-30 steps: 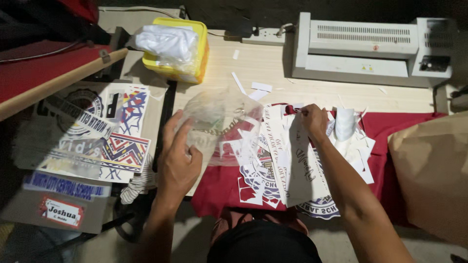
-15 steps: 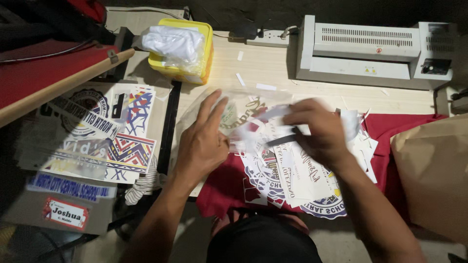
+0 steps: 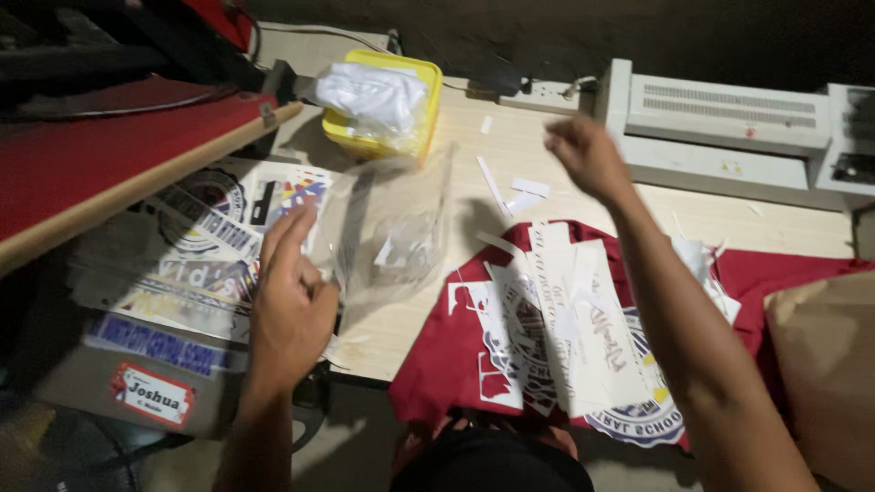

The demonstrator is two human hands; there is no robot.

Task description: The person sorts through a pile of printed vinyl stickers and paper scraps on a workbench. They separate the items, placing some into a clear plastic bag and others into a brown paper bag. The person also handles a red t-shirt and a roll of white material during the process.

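Right now the left hand [image 3: 290, 305] hovers open over the tabletop [image 3: 510, 164], its grip released, fingers spread beside a clear plastic sheet [image 3: 394, 232] that stands curled up from the wood. Whether the fingertips touch the sheet, I cannot tell. The right hand [image 3: 588, 157] is raised near the white laminator [image 3: 729, 128], its grip loosely clenched on nothing visible. Below it, white cut-out stickers [image 3: 570, 328] lie on a red shirt [image 3: 447, 360]. A yellow tub [image 3: 421, 100] holds crumpled plastic.
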